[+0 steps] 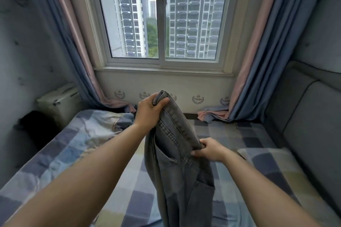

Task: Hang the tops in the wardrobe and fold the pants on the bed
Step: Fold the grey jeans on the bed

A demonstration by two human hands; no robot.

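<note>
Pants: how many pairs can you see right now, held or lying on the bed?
1. The grey jeans hang above the checked bed, left hand gripping the waistband's far end, right hand pinching the near end. Others may lie outside the view.

I am in a home bedroom — a bed (230,134) with a checked sheet lies under my hands, a pillow (273,164) right of my right hand (209,150). Beyond my left hand (149,113), a curtained window (162,14) faces apartment towers — a padded headboard (304,116) stands far right.
</note>
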